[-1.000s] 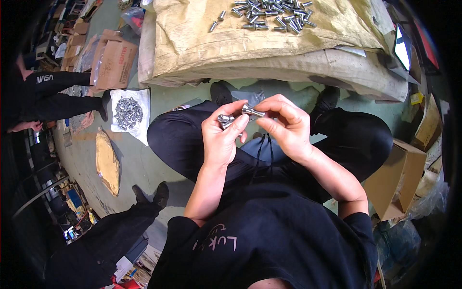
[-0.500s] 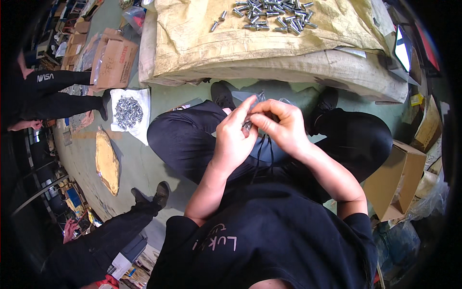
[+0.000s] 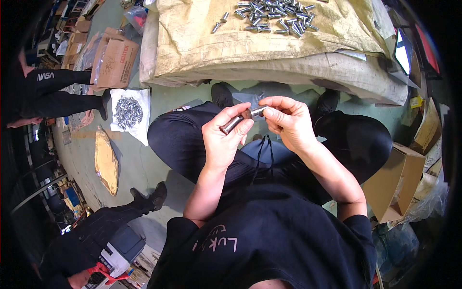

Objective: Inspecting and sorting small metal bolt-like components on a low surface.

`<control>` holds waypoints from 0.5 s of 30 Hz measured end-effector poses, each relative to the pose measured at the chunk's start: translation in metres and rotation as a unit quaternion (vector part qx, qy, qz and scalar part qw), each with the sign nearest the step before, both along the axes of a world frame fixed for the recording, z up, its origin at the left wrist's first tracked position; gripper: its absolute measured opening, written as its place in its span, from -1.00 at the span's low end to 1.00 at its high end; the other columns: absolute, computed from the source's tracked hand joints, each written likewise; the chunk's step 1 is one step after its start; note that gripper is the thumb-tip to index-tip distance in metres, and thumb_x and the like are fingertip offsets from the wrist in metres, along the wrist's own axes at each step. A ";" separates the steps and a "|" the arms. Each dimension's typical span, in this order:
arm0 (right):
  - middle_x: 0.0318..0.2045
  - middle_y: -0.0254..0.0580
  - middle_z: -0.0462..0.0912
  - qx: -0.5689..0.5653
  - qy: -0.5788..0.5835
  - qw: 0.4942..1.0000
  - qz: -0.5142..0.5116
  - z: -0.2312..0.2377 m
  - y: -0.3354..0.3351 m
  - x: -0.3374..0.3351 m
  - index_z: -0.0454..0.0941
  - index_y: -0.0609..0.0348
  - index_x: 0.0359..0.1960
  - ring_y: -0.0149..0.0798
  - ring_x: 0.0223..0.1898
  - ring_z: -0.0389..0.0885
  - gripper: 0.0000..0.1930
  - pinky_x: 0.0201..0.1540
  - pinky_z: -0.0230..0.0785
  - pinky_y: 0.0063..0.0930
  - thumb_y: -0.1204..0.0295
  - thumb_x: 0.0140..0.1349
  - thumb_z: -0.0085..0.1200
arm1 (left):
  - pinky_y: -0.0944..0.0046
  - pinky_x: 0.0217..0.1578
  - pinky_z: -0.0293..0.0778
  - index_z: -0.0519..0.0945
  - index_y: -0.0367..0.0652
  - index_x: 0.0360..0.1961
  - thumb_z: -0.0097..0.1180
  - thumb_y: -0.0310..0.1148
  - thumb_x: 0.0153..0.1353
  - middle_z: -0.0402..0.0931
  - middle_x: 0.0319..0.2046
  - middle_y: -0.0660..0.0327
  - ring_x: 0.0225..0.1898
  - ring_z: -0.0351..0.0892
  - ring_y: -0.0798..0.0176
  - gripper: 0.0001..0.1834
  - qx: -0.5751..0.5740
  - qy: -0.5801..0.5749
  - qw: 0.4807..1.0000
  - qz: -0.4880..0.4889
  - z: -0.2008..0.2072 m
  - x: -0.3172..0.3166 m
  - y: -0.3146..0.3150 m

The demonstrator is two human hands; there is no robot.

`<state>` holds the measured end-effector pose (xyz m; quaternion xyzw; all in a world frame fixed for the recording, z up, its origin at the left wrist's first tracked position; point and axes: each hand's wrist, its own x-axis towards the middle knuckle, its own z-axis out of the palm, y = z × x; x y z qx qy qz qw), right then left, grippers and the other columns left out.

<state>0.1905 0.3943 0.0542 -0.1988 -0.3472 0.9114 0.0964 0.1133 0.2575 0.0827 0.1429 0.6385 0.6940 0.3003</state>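
Above my lap, a metal bolt [image 3: 234, 123] lies slantwise between both hands, its thick cylindrical end to the left and a thinner shiny part to the right. My left hand [image 3: 220, 139] pinches the thick part between thumb and fingers. With thumb and forefinger, my right hand [image 3: 294, 124] grips the thin end. Beyond them, a pile of similar shiny bolts [image 3: 276, 17] rests on a yellowish woven sheet [image 3: 202, 50], with a few lying apart on its left. A clear plastic bag [image 3: 246, 98] shows partly behind my fingers.
More metal parts [image 3: 128, 111] lie on a white sack [image 3: 144, 126] on the floor at left, near a cardboard box [image 3: 115, 62] and a flat yellow piece [image 3: 106, 161]. Another open box [image 3: 395, 180] stands by my right knee. Two other people's legs [image 3: 67, 86] show at left.
My hands have moved slightly apart, and the bolt, mostly hidden by fingers before, now shows between them. At lower left another person's arm has shifted.
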 end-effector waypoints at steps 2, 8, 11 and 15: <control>-0.60 -0.30 0.50 -0.008 -0.001 1.000 0.004 -0.001 0.000 0.000 0.51 0.31 -0.29 -0.56 -0.69 0.19 -0.81 -0.67 0.00 -0.71 0.52 0.04 0.10 | 0.54 -0.66 0.29 0.47 -0.36 -0.15 0.13 -0.60 -0.01 0.52 -0.40 0.14 -0.49 0.47 0.45 -0.67 0.009 0.017 1.000 0.002 -0.001 0.002 0.001; -0.55 -0.29 0.49 -0.212 -0.035 0.974 0.076 -0.005 -0.002 0.000 0.50 0.29 -0.25 -0.54 -0.65 0.29 -0.81 -0.64 0.09 -0.70 0.47 0.11 0.03 | 0.56 -0.65 0.26 0.50 -0.35 -0.17 0.15 -0.64 -0.05 0.51 -0.40 0.18 -0.57 0.39 0.50 -0.67 0.038 0.084 0.996 -0.002 0.002 0.007 0.010; -0.52 -0.27 0.50 -0.261 -0.003 0.960 0.101 -0.008 -0.002 0.001 0.50 0.29 -0.26 -0.53 -0.63 0.30 -0.81 -0.64 0.10 -0.69 0.45 0.12 0.02 | 0.57 -0.65 0.26 0.50 -0.34 -0.17 0.14 -0.65 -0.05 0.50 -0.41 0.19 -0.58 0.38 0.51 -0.67 0.044 0.090 0.995 -0.001 0.008 0.010 0.015; -0.52 -0.28 0.50 -0.263 -0.006 0.960 0.099 -0.007 -0.001 0.001 0.50 0.29 -0.25 -0.53 -0.63 0.30 -0.81 -0.64 0.11 -0.69 0.47 0.12 0.02 | 0.57 -0.65 0.26 0.50 -0.34 -0.17 0.13 -0.65 -0.04 0.49 -0.41 0.19 -0.58 0.38 0.51 -0.67 0.054 0.062 0.997 0.005 0.007 0.011 0.015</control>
